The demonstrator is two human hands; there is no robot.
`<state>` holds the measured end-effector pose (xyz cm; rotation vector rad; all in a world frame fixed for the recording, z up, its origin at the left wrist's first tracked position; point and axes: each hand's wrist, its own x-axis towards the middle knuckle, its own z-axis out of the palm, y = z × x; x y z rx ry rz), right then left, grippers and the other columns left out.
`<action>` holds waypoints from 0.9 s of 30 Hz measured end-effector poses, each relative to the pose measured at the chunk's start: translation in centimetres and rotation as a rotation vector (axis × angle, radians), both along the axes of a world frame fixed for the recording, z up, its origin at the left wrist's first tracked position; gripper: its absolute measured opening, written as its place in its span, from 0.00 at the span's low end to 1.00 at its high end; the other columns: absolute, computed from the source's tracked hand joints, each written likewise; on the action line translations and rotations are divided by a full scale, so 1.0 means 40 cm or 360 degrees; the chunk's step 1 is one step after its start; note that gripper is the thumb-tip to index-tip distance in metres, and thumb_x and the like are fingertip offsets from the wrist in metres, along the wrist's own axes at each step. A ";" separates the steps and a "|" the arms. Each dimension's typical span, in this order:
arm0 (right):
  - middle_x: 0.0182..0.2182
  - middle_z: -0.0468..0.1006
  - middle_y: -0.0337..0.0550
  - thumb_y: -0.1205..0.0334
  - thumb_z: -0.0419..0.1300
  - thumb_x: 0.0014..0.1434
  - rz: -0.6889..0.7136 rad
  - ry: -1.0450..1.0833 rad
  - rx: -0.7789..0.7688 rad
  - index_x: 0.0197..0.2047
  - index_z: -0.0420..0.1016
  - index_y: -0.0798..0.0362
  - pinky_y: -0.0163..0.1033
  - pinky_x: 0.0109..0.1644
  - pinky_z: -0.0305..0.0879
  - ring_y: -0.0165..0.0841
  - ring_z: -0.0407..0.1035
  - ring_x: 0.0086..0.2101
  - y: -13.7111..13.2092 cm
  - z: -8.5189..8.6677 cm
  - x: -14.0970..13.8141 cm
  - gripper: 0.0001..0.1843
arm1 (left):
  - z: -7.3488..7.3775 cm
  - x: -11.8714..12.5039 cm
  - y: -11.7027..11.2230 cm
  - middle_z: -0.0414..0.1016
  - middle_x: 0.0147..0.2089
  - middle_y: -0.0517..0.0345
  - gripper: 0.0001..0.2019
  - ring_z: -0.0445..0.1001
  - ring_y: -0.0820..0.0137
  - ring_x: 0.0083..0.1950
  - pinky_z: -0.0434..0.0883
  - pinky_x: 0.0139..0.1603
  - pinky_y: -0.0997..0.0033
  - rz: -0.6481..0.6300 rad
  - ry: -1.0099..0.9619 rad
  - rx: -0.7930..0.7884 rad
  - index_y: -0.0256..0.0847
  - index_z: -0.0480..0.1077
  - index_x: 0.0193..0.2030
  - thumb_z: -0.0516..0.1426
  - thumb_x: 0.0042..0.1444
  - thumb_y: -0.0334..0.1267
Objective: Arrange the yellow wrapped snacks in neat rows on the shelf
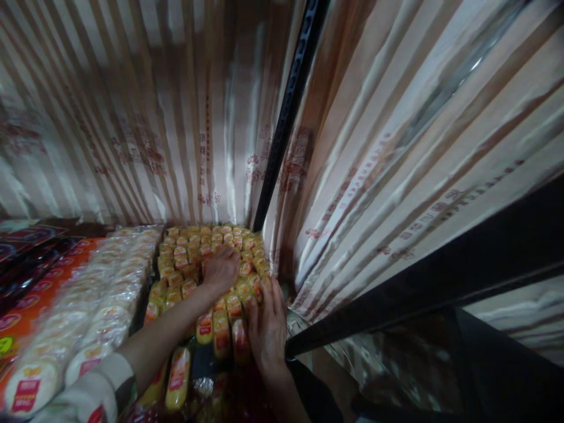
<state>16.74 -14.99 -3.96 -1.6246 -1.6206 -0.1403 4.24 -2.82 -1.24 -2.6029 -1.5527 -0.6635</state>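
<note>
Holding both bare hands over a block of yellow packets [178,252], set in close rows in front of the foot of the slotted black post [288,106] and spreading out to its left. With the left hand [222,270], pressing down onto the middle of that block, in front of the post and a little left of its foot. With fingers bent in among the packets and tips hidden, cannot tell whether grasping one or only touching it. With the right hand [268,320], touching the right edge of the same block, farther in front of the post and slightly right of its foot; fingers extended and released rather than clenched.

Well in front of the post and to its left, can see a long yellow packet [178,379] with a red label, lying near the left arm's pale sleeve [99,379]. Left of the post, past the block, can make out two long rows of clear-wrapped white rounds [126,279]. Farther left of the post, can see an orange sheet [42,296], then dark glossy packs [37,267], too dim to read. Behind the post, on both sides, can see pleated cream sheeting [374,147] printed with reddish characters. Right of the post and nearer, can see a slanting black beam [423,264], with blurred, crumpled clear plastic [388,361] below.
</note>
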 end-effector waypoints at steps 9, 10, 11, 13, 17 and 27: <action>0.62 0.55 0.58 0.64 0.47 0.62 0.0118 0.0025 0.0080 0.58 0.60 0.57 0.59 0.56 0.59 0.47 0.52 0.60 -0.054 -0.022 -0.025 0.22 | 0.011 0.041 -0.001 0.76 0.45 0.55 0.14 0.69 0.66 0.50 0.64 0.53 0.68 0.0093 -0.0108 -0.0416 0.43 0.72 0.44 0.48 0.57 0.36; 0.62 0.55 0.58 0.64 0.47 0.62 0.0121 0.0028 0.0092 0.58 0.60 0.57 0.59 0.56 0.59 0.47 0.52 0.60 -0.055 -0.024 -0.024 0.21 | 0.011 0.045 0.002 0.76 0.46 0.55 0.14 0.70 0.66 0.50 0.64 0.52 0.68 0.0108 -0.0133 -0.0442 0.43 0.72 0.45 0.48 0.57 0.35; 0.62 0.54 0.58 0.64 0.47 0.62 0.0119 0.0031 0.0091 0.58 0.60 0.57 0.59 0.56 0.59 0.47 0.52 0.60 -0.054 -0.026 -0.022 0.21 | 0.010 0.049 0.006 0.76 0.46 0.55 0.14 0.70 0.66 0.50 0.65 0.52 0.69 0.0120 -0.0163 -0.0456 0.43 0.71 0.46 0.48 0.56 0.35; 0.62 0.54 0.58 0.64 0.47 0.62 0.0115 0.0041 0.0073 0.57 0.61 0.57 0.59 0.56 0.59 0.46 0.52 0.60 -0.052 -0.030 -0.019 0.21 | 0.007 0.052 0.012 0.76 0.46 0.55 0.15 0.70 0.67 0.50 0.65 0.51 0.70 0.0126 -0.0222 -0.0469 0.42 0.72 0.46 0.48 0.55 0.34; 0.62 0.56 0.58 0.64 0.46 0.63 0.0105 0.0061 0.0066 0.56 0.62 0.57 0.57 0.57 0.59 0.45 0.52 0.60 -0.046 -0.034 -0.020 0.20 | 0.003 0.043 0.023 0.76 0.46 0.55 0.15 0.70 0.68 0.50 0.65 0.53 0.70 0.0096 -0.0288 -0.0520 0.42 0.73 0.43 0.48 0.55 0.32; 0.59 0.61 0.58 0.58 0.43 0.63 -0.0126 0.0190 -0.0026 0.57 0.63 0.59 0.56 0.59 0.56 0.44 0.53 0.59 0.026 -0.018 0.006 0.23 | 0.014 0.074 0.021 0.75 0.44 0.51 0.12 0.71 0.66 0.48 0.67 0.49 0.68 0.0199 -0.0304 -0.0527 0.39 0.71 0.42 0.50 0.55 0.30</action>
